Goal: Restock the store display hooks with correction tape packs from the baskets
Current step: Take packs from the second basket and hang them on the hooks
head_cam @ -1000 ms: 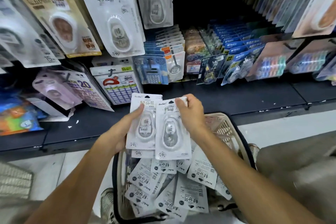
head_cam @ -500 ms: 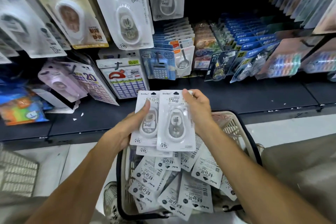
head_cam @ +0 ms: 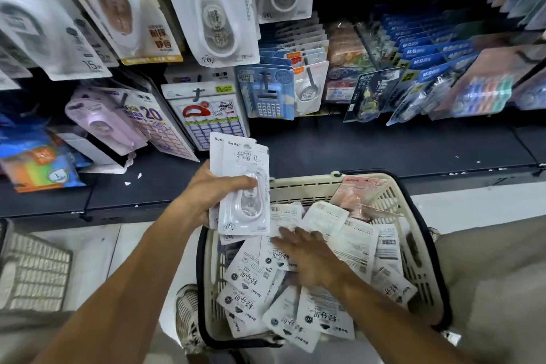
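Now the left hand [head_cam: 212, 189] grips a small stack of packs [head_cam: 243, 186] upright, ready for the hooks, while the right hand [head_cam: 307, 257], fingers flat, presses on loose packs in the basket [head_cam: 419, 260] to pick more

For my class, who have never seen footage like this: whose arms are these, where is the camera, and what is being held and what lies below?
There is no machine here. A person wears a wide-angle camera on the head, so you look down along their own two arms at a shop shelf. The left hand grips a small stack of correction tape packs, held upright. The right hand, fingers spread flat, reaches onto the loose packs piled in a cream basket below. Above, matching packs hang on the display, beside other stationery. The hand is slightly blurred, so whether it has picked a pack cannot be told.
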A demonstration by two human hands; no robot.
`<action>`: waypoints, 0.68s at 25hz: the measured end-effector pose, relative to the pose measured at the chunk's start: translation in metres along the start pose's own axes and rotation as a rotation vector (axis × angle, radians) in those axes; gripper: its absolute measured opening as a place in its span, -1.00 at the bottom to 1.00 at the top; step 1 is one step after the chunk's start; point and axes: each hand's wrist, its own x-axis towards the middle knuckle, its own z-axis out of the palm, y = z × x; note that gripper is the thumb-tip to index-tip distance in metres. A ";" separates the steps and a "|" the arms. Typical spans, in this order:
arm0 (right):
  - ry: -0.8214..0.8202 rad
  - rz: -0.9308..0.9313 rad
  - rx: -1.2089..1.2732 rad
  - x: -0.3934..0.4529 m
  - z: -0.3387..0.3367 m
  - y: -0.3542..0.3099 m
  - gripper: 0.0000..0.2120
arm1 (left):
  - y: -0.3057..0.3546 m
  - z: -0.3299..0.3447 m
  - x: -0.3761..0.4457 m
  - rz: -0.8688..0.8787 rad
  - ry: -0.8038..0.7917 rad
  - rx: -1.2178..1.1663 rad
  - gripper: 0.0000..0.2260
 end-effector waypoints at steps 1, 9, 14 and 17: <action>0.075 -0.004 -0.006 0.005 0.005 0.003 -0.14 | 0.000 0.001 0.002 0.013 0.004 0.010 -0.44; 0.634 0.052 1.043 -0.006 -0.093 0.006 -0.83 | -0.008 -0.019 -0.001 0.072 0.181 0.219 -0.21; 0.546 -0.054 1.251 -0.016 -0.162 -0.022 -0.88 | 0.002 -0.014 -0.014 0.141 -0.052 0.035 -0.38; 0.745 -0.064 1.125 -0.019 -0.167 -0.046 -0.81 | 0.010 -0.004 -0.021 0.141 -0.168 -0.061 -0.44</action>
